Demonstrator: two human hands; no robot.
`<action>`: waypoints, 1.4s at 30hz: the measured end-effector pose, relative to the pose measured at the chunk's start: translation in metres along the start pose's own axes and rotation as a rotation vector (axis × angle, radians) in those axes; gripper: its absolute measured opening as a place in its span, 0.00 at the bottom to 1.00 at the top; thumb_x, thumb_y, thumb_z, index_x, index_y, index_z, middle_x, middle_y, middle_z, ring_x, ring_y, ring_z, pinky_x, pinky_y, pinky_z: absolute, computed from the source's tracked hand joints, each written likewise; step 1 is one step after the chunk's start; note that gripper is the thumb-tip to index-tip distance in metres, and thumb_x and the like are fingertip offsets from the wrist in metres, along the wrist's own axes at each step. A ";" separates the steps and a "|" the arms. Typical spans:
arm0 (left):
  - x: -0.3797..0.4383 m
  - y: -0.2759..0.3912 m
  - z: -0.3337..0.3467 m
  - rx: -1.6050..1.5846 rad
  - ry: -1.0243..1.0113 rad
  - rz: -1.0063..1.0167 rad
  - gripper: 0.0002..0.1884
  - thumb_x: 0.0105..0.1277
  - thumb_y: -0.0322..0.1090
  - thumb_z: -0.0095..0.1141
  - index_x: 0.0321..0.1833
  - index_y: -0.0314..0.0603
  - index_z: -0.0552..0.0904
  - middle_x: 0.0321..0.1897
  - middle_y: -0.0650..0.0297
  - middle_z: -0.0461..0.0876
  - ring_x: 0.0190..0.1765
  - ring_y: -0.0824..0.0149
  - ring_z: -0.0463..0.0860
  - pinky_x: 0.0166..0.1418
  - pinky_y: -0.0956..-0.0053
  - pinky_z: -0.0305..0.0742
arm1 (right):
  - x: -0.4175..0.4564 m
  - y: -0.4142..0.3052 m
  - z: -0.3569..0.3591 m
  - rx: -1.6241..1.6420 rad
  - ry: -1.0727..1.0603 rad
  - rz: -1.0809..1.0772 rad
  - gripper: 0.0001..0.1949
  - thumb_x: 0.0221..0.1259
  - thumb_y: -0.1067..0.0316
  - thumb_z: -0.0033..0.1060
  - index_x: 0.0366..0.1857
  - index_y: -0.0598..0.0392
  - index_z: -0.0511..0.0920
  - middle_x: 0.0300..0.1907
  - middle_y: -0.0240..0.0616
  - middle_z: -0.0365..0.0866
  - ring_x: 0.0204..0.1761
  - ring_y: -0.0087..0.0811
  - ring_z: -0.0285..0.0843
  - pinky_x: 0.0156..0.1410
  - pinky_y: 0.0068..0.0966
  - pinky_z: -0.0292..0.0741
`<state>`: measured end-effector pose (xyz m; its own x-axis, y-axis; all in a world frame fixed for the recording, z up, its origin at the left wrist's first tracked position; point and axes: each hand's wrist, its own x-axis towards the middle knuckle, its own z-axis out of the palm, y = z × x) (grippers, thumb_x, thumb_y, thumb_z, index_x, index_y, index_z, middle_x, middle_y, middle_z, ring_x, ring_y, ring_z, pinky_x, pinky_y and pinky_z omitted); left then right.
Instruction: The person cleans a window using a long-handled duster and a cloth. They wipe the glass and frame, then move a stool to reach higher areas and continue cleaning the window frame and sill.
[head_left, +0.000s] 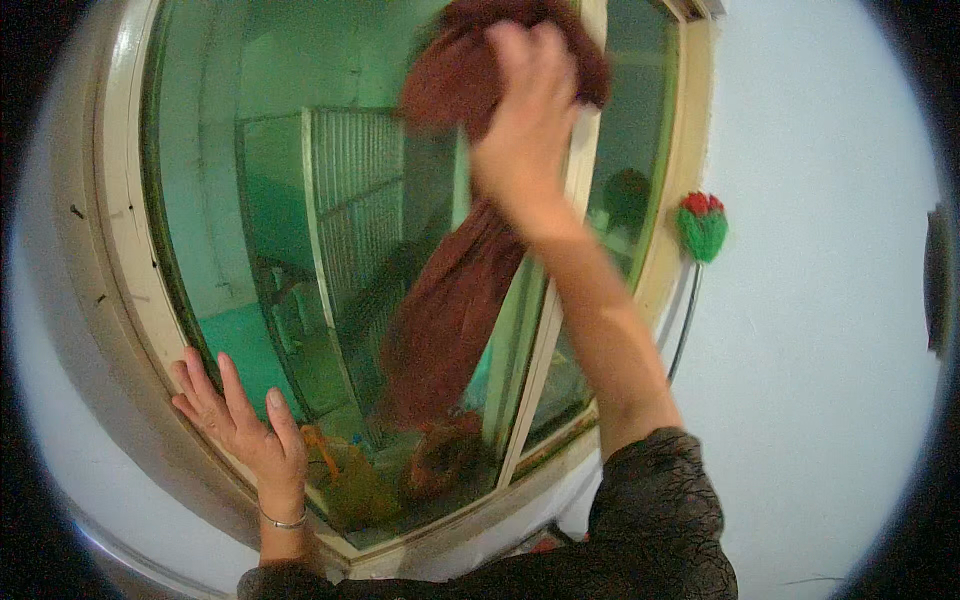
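Raised high in front of me, my right hand (529, 120) presses a dark red cloth (457, 300) towards the glass pane of a window (277, 172). The cloth bunches above and around the fingers, and a long end hangs below the wrist. Some blur covers the hand and cloth. My left hand (244, 427) is at the lower left, fingers spread and holding nothing, beside the cream window frame (169, 330); whether it touches the frame or glass I cannot tell. A thin bracelet (283, 522) circles the left wrist.
On the right, a green and red knitted flower (703, 227) on a dark stem stands against the pale wall (810, 300). Nails (76, 211) stick out of the surround at the left. Through or in the glass show a ribbed panel (360, 195) and a yellowish bag (352, 487).
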<state>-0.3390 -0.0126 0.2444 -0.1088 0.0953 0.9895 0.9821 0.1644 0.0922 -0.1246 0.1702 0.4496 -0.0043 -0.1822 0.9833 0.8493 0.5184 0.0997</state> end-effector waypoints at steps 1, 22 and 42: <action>0.000 0.001 0.004 0.049 0.002 -0.006 0.26 0.67 0.39 0.43 0.68 0.39 0.63 0.71 0.48 0.54 0.74 0.46 0.47 0.74 0.50 0.33 | 0.028 0.028 0.012 0.011 0.104 0.015 0.33 0.48 0.67 0.57 0.63 0.42 0.60 0.66 0.51 0.54 0.61 0.58 0.58 0.60 0.57 0.61; -0.034 0.010 -0.019 0.171 -0.015 -0.059 0.27 0.59 0.29 0.49 0.65 0.48 0.68 0.70 0.51 0.57 0.73 0.44 0.51 0.73 0.44 0.38 | 0.184 -0.044 0.009 0.550 0.164 -0.203 0.22 0.54 0.64 0.58 0.53 0.60 0.71 0.57 0.59 0.64 0.60 0.57 0.60 0.62 0.48 0.62; -0.028 0.006 -0.016 0.072 -0.039 -0.008 0.23 0.61 0.34 0.51 0.61 0.47 0.71 0.68 0.44 0.59 0.72 0.40 0.52 0.71 0.40 0.39 | 0.309 -0.079 0.025 0.202 0.345 0.120 0.21 0.54 0.55 0.57 0.48 0.56 0.77 0.53 0.56 0.70 0.56 0.53 0.67 0.60 0.45 0.67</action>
<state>-0.3275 -0.0301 0.2193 -0.1236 0.1312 0.9836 0.9677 0.2354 0.0902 -0.2059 0.0935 0.7498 0.2947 -0.3623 0.8842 0.7126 0.6999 0.0493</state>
